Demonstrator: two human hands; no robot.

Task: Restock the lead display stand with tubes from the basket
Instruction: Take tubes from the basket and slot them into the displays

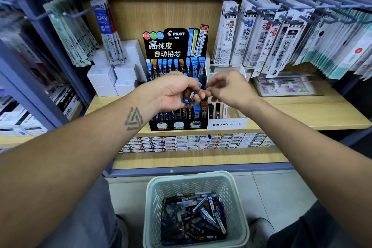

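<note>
My left hand grips a tube bunch, right hand fingers curled, grip unclear; w/ loose hold they'd spill off stand.

Both forearms are bare, with no sleeves, watch or rings in view. The left forearm carries a dark tattoo of interlocked triangles near the wrist. Grey trousers and what may be a pale shoe show below.

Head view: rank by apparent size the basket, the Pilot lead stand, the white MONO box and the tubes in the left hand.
1. Basket, though nearness inflates it.
2. Pilot lead stand.
3. MONO box.
4. Tubes in the left hand.
</note>
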